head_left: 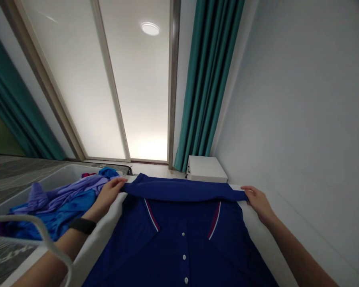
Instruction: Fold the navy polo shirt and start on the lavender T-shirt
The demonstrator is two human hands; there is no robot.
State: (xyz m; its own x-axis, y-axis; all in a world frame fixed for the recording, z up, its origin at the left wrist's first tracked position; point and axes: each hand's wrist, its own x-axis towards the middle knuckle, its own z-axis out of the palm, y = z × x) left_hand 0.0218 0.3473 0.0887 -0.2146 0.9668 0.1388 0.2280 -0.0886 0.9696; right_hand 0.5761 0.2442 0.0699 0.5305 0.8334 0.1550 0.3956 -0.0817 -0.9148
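A dark blue polo shirt [182, 235] lies front up on a white table [106, 227], with white buttons down its placket and red-and-white trim on the collar. Its far part is folded over into a band across the top. My left hand [109, 193] pinches the left end of that folded band. My right hand [259, 201] grips the band's right end, fingers closed on the cloth. A black band sits on my left wrist.
A grey bin [60, 175] at the left holds purple and blue clothes [62, 197]. A white wire frame [44, 235] curves at lower left. A white box [206, 169] stands on the floor beyond the table, by a teal curtain [209, 83]. A wall runs along the right.
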